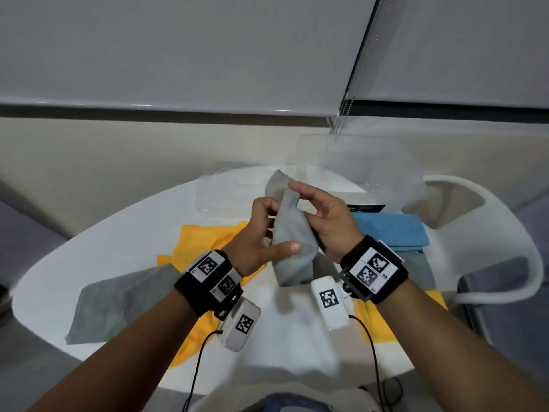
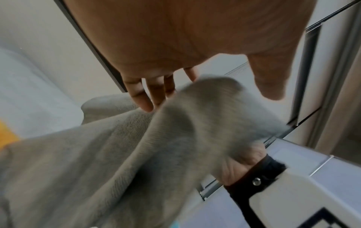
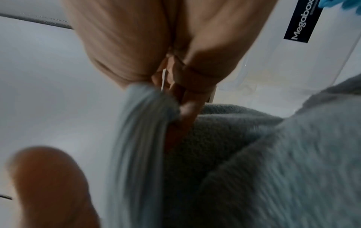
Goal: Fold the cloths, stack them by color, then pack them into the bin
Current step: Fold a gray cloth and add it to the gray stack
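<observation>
A grey cloth (image 1: 292,264) hangs bunched above the middle of the white table (image 1: 89,257), between both hands. My right hand (image 1: 300,200) pinches its top edge between thumb and fingers; the right wrist view shows that pinch of my right hand (image 3: 168,95) on the grey cloth (image 3: 273,169). My left hand (image 1: 285,226) is lower on the cloth's left side. In the left wrist view its fingers (image 2: 146,100) touch the grey cloth (image 2: 97,169) while the thumb stands apart from it. The clear bin (image 1: 371,162) stands at the back right.
A yellow cloth (image 1: 205,239) and a second grey cloth (image 1: 118,301) lie unfolded on the left. A folded blue cloth (image 1: 392,230) lies on the right, with another yellow cloth (image 1: 386,319) nearer me. A clear lid (image 1: 225,194) lies behind. A white chair (image 1: 511,233) stands right.
</observation>
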The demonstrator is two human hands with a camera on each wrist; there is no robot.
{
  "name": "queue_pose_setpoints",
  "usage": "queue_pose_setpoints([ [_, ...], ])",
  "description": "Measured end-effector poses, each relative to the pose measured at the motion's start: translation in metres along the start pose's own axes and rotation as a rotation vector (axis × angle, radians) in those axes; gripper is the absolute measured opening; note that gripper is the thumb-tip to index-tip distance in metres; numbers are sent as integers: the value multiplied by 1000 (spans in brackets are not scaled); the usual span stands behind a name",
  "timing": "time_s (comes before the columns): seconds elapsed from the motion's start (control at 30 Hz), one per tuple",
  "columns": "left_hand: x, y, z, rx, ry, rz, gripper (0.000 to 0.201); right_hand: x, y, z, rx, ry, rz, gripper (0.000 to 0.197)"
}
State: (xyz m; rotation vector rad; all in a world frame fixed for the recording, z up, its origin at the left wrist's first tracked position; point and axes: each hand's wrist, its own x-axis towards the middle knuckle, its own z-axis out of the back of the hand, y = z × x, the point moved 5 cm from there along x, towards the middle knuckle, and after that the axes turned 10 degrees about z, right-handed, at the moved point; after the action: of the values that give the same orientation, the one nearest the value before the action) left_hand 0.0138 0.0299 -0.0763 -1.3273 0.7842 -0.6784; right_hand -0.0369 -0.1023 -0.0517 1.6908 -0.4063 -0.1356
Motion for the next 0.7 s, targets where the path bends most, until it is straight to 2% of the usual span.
queue_pose_setpoints([
  [0.1, 7, 12, -3, 72, -34, 86, 76, -4, -5, 5, -80, 9, -72, 50],
  [0.2, 12, 21, 5, 410, -212, 59, 57, -5, -8, 16, -406, 0, -11, 28],
  [0.27, 10, 19, 9, 450, -279, 12, 47, -3, -11, 20, -579, -33, 60, 15],
  [0.4, 6, 10, 1, 387, -170, 79, 50, 0, -15, 17, -786, -32, 160, 23],
  [0.5, 8, 3, 6, 547, -289, 44, 28, 3, -13, 7, -861, 22, 259, 27],
  [0.57, 9, -4, 17, 560, -354, 20, 28, 5, -12, 4, -881, 93, 309, 29],
  [0.7, 7, -20, 38, 602, -379, 0, 35, 4, -20, 8, -888, 250, 184, 28],
])
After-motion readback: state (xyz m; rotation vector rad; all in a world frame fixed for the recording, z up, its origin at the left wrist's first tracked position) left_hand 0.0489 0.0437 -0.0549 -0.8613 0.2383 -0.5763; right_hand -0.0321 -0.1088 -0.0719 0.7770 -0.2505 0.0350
